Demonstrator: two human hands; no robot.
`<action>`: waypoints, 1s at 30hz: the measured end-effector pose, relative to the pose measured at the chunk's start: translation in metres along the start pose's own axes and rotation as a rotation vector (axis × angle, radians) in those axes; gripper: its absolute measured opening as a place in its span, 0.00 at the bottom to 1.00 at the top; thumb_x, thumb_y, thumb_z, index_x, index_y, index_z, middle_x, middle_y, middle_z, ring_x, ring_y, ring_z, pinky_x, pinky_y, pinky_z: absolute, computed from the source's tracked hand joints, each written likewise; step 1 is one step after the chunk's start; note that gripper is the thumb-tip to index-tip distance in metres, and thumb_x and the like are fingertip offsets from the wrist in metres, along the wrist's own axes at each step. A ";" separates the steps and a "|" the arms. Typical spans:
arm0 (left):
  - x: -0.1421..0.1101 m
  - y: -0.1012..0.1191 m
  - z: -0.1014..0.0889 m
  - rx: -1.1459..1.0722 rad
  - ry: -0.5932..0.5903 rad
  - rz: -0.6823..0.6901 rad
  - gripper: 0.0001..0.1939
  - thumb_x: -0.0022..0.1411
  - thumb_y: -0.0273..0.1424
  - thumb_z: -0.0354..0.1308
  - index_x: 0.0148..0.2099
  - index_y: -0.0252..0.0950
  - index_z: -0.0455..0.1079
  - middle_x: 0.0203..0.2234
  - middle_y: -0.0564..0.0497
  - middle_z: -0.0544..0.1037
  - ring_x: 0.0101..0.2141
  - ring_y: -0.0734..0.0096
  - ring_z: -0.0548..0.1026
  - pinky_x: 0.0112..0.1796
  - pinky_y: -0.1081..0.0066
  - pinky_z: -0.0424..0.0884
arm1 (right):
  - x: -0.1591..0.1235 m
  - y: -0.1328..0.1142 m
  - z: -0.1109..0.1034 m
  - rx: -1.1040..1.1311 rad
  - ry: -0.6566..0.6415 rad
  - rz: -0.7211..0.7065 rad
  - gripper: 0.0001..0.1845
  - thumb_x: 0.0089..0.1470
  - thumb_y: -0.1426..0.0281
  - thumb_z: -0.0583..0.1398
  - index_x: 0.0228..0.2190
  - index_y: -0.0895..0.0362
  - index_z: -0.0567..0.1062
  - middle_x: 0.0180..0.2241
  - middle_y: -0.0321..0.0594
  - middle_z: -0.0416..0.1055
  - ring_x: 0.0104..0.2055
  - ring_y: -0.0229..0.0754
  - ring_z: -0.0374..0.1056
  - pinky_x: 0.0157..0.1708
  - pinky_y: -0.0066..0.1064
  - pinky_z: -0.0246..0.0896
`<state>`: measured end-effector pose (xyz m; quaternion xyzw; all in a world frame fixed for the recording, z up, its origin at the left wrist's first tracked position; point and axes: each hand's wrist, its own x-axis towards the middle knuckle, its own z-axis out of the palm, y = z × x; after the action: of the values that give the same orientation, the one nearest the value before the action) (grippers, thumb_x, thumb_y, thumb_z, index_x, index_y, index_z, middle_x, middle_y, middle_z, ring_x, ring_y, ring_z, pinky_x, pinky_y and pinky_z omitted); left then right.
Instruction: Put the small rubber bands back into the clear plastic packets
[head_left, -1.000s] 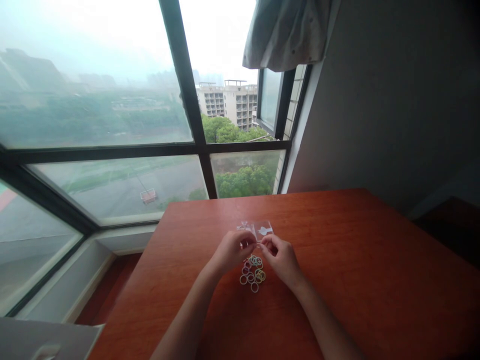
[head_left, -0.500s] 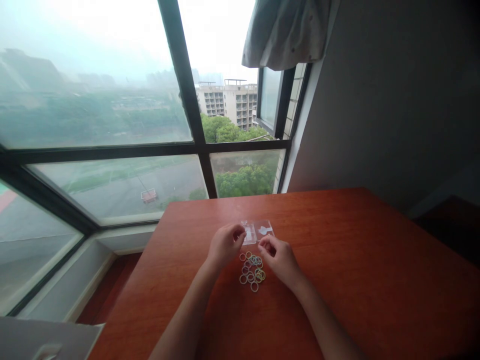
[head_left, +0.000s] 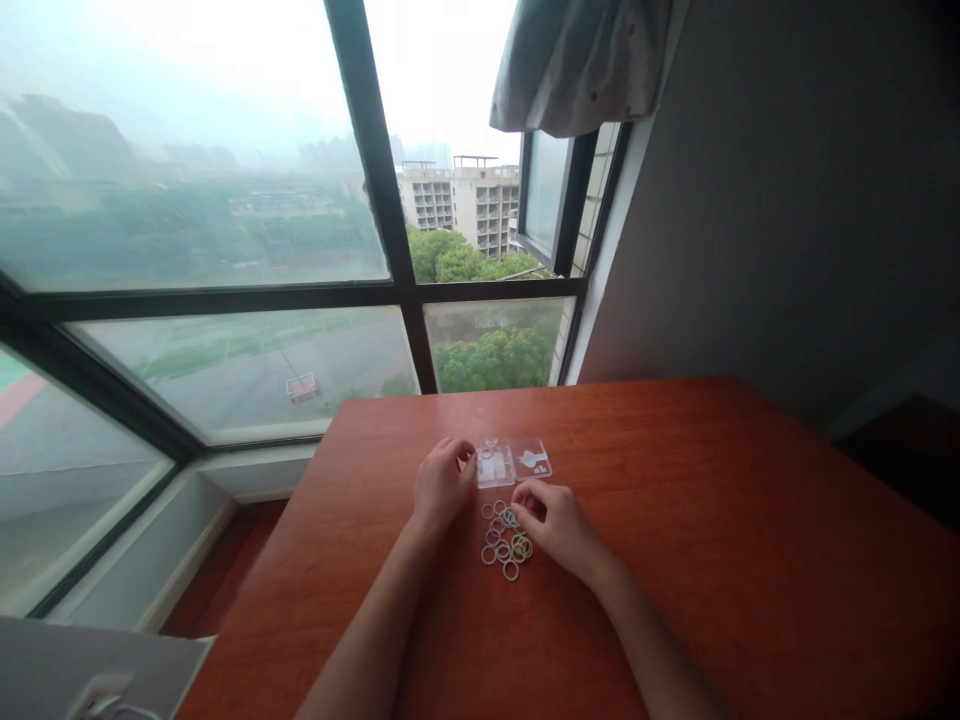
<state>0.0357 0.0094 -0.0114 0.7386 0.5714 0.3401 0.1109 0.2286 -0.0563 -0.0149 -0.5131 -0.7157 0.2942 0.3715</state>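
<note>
On the table lies a loose cluster of small pastel hair ties [head_left: 504, 552], ring-shaped and partly overlapping. Beyond them a clear plastic box [head_left: 495, 480] lies opened flat, its lid [head_left: 533, 460] to the right with a whitish marking. Inside the box's back part shows one pale ring [head_left: 486, 453]. My left hand [head_left: 444, 482] is curled at the box's left edge, fingertips against it. My right hand [head_left: 551, 515] has thumb and forefinger together at the cluster's upper right, over the bluish ties; what lies between those fingertips is too small to tell.
The reddish-brown wooden table [head_left: 675, 500] reaches toward a dark-framed window [head_left: 300, 292]. A grey curtain [head_left: 577, 70] hangs at upper right beside a dark wall [head_left: 750, 200]. At lower left is a pale ledge [head_left: 97, 650].
My left hand has drawn back left from over the box to its edge, and the pale ring now shows inside. My right hand has come down and slightly left onto the hair ties.
</note>
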 end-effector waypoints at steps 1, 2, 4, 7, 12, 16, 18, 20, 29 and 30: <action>0.000 -0.001 0.000 -0.002 -0.002 0.002 0.04 0.58 0.28 0.55 0.32 0.37 0.70 0.27 0.53 0.73 0.27 0.74 0.68 0.29 0.74 0.62 | 0.000 -0.001 0.000 0.002 -0.023 -0.004 0.03 0.53 0.72 0.58 0.28 0.56 0.72 0.22 0.33 0.69 0.24 0.35 0.63 0.26 0.24 0.55; 0.000 -0.001 0.001 -0.004 -0.004 0.005 0.04 0.58 0.28 0.55 0.32 0.37 0.70 0.27 0.53 0.73 0.27 0.74 0.68 0.29 0.74 0.62 | -0.001 -0.002 0.000 0.000 -0.039 -0.007 0.03 0.53 0.73 0.58 0.28 0.56 0.72 0.22 0.32 0.69 0.24 0.34 0.63 0.26 0.24 0.54; 0.000 -0.002 0.002 -0.010 -0.006 0.006 0.04 0.58 0.28 0.55 0.33 0.37 0.70 0.28 0.53 0.74 0.27 0.73 0.69 0.29 0.74 0.62 | -0.001 -0.003 0.000 -0.007 -0.054 -0.011 0.03 0.53 0.73 0.59 0.28 0.56 0.73 0.22 0.32 0.69 0.24 0.34 0.63 0.26 0.24 0.54; 0.000 -0.003 0.002 -0.021 -0.012 0.004 0.04 0.58 0.28 0.55 0.34 0.37 0.71 0.28 0.53 0.74 0.28 0.73 0.69 0.30 0.74 0.62 | -0.002 -0.004 -0.001 -0.015 -0.060 -0.012 0.02 0.52 0.73 0.59 0.29 0.57 0.73 0.21 0.32 0.68 0.23 0.34 0.62 0.25 0.23 0.53; 0.002 -0.002 0.000 -0.016 -0.035 -0.022 0.06 0.60 0.31 0.55 0.36 0.37 0.72 0.26 0.53 0.73 0.27 0.73 0.69 0.30 0.74 0.63 | -0.004 -0.004 -0.001 -0.003 -0.153 -0.044 0.03 0.51 0.73 0.60 0.29 0.56 0.75 0.21 0.31 0.68 0.23 0.33 0.61 0.24 0.22 0.52; 0.002 -0.001 -0.003 -0.008 -0.035 -0.031 0.08 0.61 0.33 0.54 0.36 0.37 0.72 0.27 0.52 0.73 0.26 0.73 0.69 0.30 0.74 0.63 | -0.006 -0.005 -0.003 -0.067 -0.236 -0.047 0.06 0.48 0.73 0.61 0.29 0.55 0.79 0.19 0.31 0.68 0.21 0.32 0.60 0.23 0.22 0.50; 0.002 0.000 -0.004 -0.015 -0.042 -0.017 0.08 0.62 0.33 0.54 0.36 0.37 0.73 0.27 0.52 0.74 0.26 0.73 0.69 0.30 0.74 0.63 | -0.007 -0.008 -0.005 -0.115 -0.254 -0.060 0.06 0.47 0.72 0.62 0.29 0.54 0.80 0.18 0.30 0.68 0.20 0.32 0.59 0.22 0.23 0.49; 0.002 0.002 -0.005 -0.025 -0.049 -0.006 0.08 0.61 0.33 0.54 0.36 0.37 0.73 0.27 0.52 0.74 0.27 0.73 0.69 0.30 0.74 0.63 | -0.009 -0.012 -0.007 -0.143 -0.271 -0.081 0.06 0.47 0.71 0.62 0.29 0.52 0.80 0.18 0.30 0.69 0.20 0.32 0.60 0.23 0.23 0.49; 0.000 0.009 -0.010 -0.037 -0.046 0.037 0.07 0.61 0.32 0.55 0.35 0.38 0.73 0.27 0.52 0.75 0.27 0.73 0.70 0.30 0.74 0.63 | -0.013 -0.015 -0.010 -0.185 -0.324 -0.095 0.07 0.42 0.71 0.65 0.27 0.48 0.82 0.19 0.30 0.72 0.20 0.34 0.62 0.23 0.24 0.48; 0.000 0.009 -0.010 -0.035 -0.045 0.040 0.07 0.61 0.32 0.54 0.35 0.38 0.73 0.27 0.52 0.75 0.27 0.73 0.70 0.30 0.74 0.62 | -0.013 -0.015 -0.010 -0.190 -0.327 -0.095 0.08 0.42 0.72 0.64 0.27 0.48 0.82 0.19 0.30 0.72 0.20 0.34 0.62 0.23 0.24 0.48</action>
<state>0.0362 0.0047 0.0012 0.7555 0.5477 0.3354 0.1297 0.2319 -0.0730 -0.0002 -0.4570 -0.8144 0.2868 0.2134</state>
